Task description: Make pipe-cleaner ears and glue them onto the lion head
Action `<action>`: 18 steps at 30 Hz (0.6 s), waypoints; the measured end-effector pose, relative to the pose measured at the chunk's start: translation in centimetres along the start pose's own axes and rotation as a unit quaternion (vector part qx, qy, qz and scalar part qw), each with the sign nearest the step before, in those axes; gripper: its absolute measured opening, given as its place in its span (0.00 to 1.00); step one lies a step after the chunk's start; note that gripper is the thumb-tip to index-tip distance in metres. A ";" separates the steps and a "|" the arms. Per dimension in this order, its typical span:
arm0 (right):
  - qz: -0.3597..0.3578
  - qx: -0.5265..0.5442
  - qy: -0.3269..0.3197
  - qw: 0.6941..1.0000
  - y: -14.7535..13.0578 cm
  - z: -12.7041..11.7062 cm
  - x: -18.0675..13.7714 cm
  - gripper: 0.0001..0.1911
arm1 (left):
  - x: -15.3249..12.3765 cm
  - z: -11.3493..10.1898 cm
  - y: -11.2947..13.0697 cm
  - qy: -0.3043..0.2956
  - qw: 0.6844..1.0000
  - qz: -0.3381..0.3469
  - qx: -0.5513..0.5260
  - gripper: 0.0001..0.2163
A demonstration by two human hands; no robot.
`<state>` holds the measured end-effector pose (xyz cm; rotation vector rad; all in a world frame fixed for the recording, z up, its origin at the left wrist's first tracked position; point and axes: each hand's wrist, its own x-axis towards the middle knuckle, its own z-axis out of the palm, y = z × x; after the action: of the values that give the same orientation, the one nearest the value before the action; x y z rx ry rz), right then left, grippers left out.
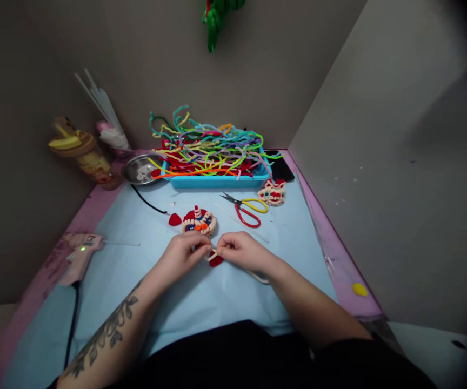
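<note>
Grey walls close round a pink table (347, 270) spread with a blue sheet (168, 308). At near centre, a small red piece (216, 262) with a cream strip (212, 256) at it, between both hands. Left hand (187, 251) and right hand (239, 250): each closed to a fingertip pinch, seemingly on the strip; exact grip hidden. Red piece judged part-done. Just beyond, a cream-and-red face (201, 222), well built up; loose red teardrop (174, 219) beside it, no cream trim visible, perhaps work left. Second face (273, 193), right, looks complete. Containers: blue tray (217, 182) heaped past its rim with coloured fuzzy stems (213, 146); steel bowl (130, 172) holding small white bits (143, 174); holder (117, 141) with pale sticks (102, 102).
</note>
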<state>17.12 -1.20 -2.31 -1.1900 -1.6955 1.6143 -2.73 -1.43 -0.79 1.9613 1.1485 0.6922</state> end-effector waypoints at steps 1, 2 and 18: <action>0.000 -0.004 0.000 1.000 0.0 0.0 0.0 0.06 | 0.0 0.0 0.1 -0.006 1.000 0.004 0.007 0.08; 0.001 -0.008 0.000 1.000 0.1 0.1 0.0 0.07 | 0.0 0.0 0.2 -0.013 1.000 0.007 0.015 0.08; -0.007 0.136 0.182 0.974 -0.2 1.0 0.7 0.09 | 0.2 1.4 0.6 0.051 0.949 -0.195 -0.243 0.11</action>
<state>15.85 -1.14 -2.44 -1.2384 -1.2088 1.4555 -1.33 -1.85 -1.11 1.2544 1.2395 0.7786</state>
